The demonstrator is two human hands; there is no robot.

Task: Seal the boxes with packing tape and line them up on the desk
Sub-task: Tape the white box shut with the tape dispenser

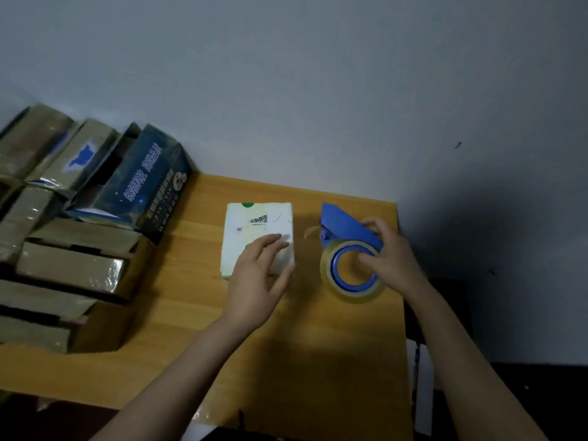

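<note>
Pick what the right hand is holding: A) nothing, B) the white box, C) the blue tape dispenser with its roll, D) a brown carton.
C: the right hand grips the blue tape dispenser, while the left hand rests flat on the white box.

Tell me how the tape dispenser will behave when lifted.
The dispenser looks like rigid plastic, so probably stiff and light. Its roll is round and might turn or roll if set down on edge. The right hand grips it, so slipping seems unlikely.

white box (254,218) 1 | dark box (149,186) 1 | brown boxes (70,268) 5+ | dispenser (343,218) 1
</note>
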